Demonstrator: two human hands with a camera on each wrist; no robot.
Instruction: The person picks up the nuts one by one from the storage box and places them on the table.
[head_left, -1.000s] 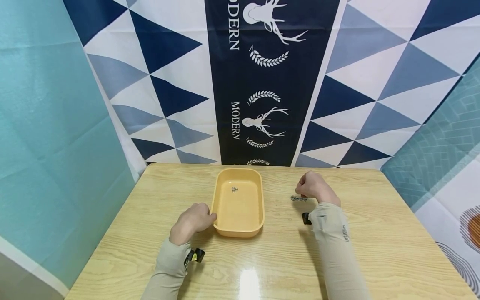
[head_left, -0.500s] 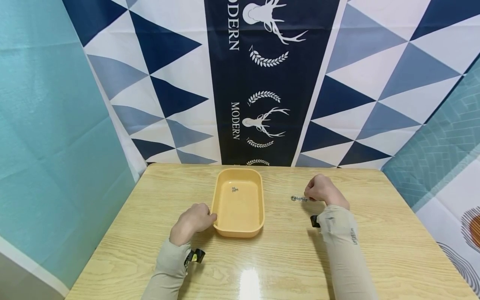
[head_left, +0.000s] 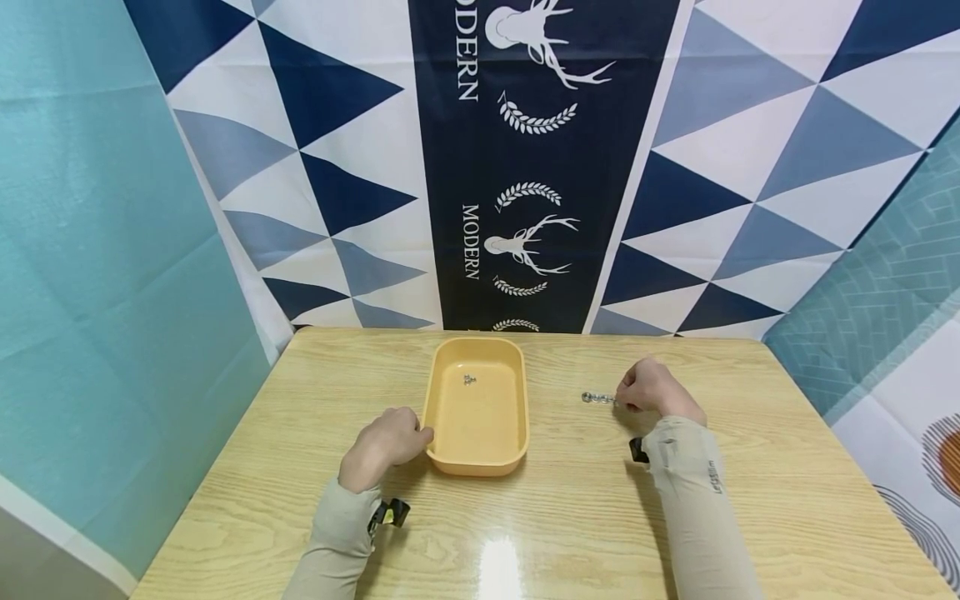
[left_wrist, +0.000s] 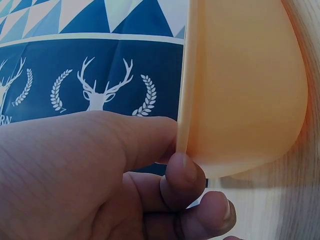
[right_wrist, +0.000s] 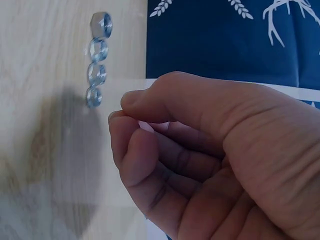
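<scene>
My left hand [head_left: 384, 442] pinches the near-left rim of a yellow plastic tray [head_left: 480, 461], thumb and fingers curled round its edge [left_wrist: 184, 95]. Small shiny pieces [head_left: 469, 379] lie in the tray's far part, too small to make out. Right of the tray, several shiny metal nuts [right_wrist: 97, 74] lie in a row on the table, largest at one end. Beside the row's smaller end is my right hand [head_left: 652, 390], fingers curled and thumb tip against the index finger [right_wrist: 125, 132]. Nothing shows between those tips.
The wooden table [head_left: 525, 521] ends at a patterned cloth backdrop [head_left: 517, 167] behind the tray. Teal cloth [head_left: 112, 250] hangs on the left. Each wrist carries a small black camera, such as the left wrist camera [head_left: 396, 512].
My right hand has moved right and slightly nearer, from above the row of nuts to beside its right end, uncovering more of it. The left hand and the tray have stayed put.
</scene>
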